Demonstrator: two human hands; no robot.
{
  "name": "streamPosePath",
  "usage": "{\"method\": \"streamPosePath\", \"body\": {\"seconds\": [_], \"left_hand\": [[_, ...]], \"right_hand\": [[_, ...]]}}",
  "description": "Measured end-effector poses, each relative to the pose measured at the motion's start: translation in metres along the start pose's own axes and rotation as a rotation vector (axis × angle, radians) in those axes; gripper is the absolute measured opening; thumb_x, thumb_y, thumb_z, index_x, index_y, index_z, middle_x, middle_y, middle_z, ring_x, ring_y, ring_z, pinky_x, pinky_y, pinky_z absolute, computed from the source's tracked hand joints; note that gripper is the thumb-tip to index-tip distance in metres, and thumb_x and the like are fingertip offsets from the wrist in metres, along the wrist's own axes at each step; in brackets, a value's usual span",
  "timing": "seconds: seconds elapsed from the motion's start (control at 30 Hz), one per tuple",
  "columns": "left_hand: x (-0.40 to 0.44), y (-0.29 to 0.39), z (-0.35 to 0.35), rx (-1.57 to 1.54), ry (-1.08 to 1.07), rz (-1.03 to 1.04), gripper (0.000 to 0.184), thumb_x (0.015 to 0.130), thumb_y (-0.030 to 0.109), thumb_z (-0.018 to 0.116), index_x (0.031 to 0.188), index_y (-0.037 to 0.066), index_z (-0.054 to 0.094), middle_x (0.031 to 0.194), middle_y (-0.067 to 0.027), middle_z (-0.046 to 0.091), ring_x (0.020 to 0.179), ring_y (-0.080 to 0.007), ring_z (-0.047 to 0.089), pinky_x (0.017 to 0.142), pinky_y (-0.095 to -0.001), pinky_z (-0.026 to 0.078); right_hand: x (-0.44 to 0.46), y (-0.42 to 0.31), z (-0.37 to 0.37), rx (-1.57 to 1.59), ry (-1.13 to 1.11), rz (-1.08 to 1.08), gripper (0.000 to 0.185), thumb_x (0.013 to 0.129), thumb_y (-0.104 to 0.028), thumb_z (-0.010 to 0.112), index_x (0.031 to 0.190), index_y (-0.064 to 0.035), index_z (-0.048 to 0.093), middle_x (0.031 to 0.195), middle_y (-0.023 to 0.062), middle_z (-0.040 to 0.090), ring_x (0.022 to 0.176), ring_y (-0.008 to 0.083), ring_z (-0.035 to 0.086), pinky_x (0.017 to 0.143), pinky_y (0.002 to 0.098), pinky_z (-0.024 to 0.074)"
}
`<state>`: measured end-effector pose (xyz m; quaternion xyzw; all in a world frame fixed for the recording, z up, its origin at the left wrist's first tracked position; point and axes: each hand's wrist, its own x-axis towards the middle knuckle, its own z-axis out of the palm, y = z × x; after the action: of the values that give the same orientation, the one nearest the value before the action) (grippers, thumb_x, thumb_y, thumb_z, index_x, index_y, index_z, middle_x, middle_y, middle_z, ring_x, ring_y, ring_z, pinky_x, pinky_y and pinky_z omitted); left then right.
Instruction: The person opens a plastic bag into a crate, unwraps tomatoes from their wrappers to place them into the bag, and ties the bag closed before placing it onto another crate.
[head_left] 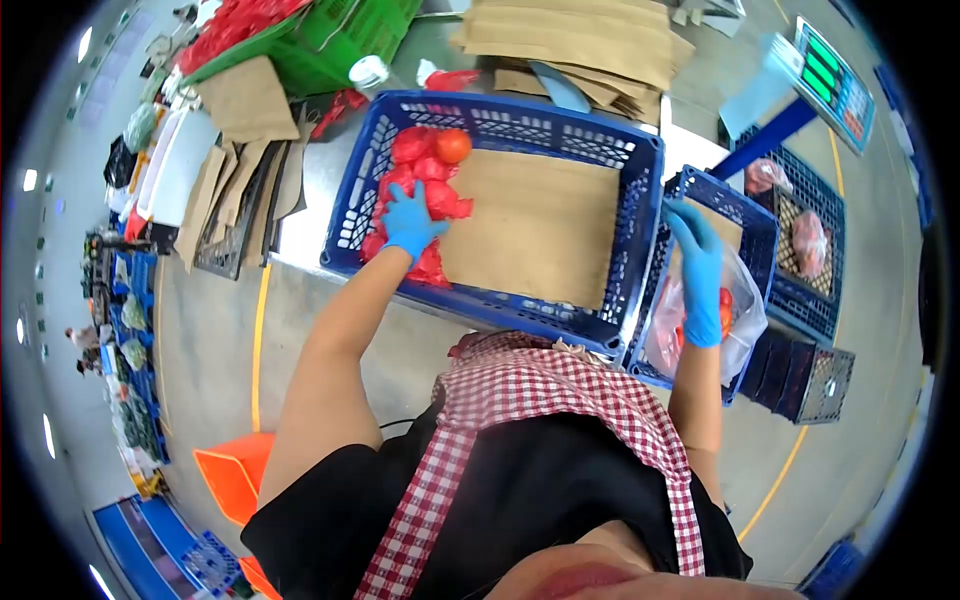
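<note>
The large blue crate (500, 108) stands in front of me, with a brown cardboard sheet (540, 225) on its floor. Along its left side lie several round red-wrapped bundles (437, 198); a bare orange-red tomato (453, 146) sits at their upper end. My left hand (410, 222), in a blue glove, rests on the bundles with fingers spread. My gloved right hand (697, 262) hangs over the smaller blue crate (752, 215), its stretched fingertips by the large crate's right rim. Beneath it, a clear plastic bag (745, 300) holds red tomatoes (725, 300), partly hidden by my hand.
A green crate (310, 50) with red material stands at the upper left. Cardboard sheets (570, 35) are stacked behind the large crate, beside a clear bottle (370, 73). A scale display (828, 75) rises on a blue post at the right. Dark crates (800, 375) stand lower right.
</note>
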<state>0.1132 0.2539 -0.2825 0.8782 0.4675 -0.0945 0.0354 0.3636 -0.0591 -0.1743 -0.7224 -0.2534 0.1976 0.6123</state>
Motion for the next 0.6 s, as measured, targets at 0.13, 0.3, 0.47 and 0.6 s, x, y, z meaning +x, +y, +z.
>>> {"method": "streamPosePath", "body": {"seconds": [0.13,0.3,0.47,0.6], "left_hand": [[-0.011,0.004,-0.018,0.067,-0.055,0.359,0.074,0.068,0.051,0.067,0.129,0.016,0.043,0.125,-0.0175,0.041,0.102,-0.0371,0.052,0.079,-0.0455,0.046],[0.025,-0.013,0.016,-0.318,0.17,0.622,0.063,0.07,0.041,0.07,0.122,0.011,0.05,0.122,-0.018,0.045,0.112,-0.0367,0.043,0.091,-0.0427,0.041],[0.061,-0.06,0.014,-0.01,0.205,0.344,0.075,0.069,0.041,0.071,0.127,0.004,0.043,0.116,-0.0208,0.046,0.108,-0.0353,0.043,0.088,-0.0417,0.04],[0.072,-0.04,0.026,0.196,0.096,0.337,0.072,0.065,0.039,0.074,0.124,0.009,0.044,0.108,-0.0148,0.05,0.101,-0.0301,0.048,0.084,-0.0388,0.04]], "right_hand": [[0.042,-0.018,0.134,-0.035,-0.414,-0.104,0.036,0.084,-0.018,0.061,0.115,-0.0025,0.056,0.108,0.0099,0.059,0.102,0.0171,0.054,0.089,0.0285,0.0424],[0.058,0.037,0.255,-0.82,-0.939,-0.106,0.078,0.071,-0.047,0.068,0.131,-0.0073,0.039,0.128,0.0253,0.042,0.118,0.0424,0.042,0.097,0.0479,0.0367],[-0.005,0.066,0.258,-1.085,-0.714,-0.297,0.061,0.07,-0.04,0.064,0.119,-0.007,0.051,0.122,0.022,0.049,0.106,0.0406,0.05,0.085,0.0494,0.0441],[0.008,0.106,0.221,-1.196,-0.752,-0.1,0.028,0.076,-0.03,0.061,0.088,-0.0049,0.064,0.091,0.0197,0.061,0.08,0.0352,0.059,0.07,0.045,0.0477]]}}
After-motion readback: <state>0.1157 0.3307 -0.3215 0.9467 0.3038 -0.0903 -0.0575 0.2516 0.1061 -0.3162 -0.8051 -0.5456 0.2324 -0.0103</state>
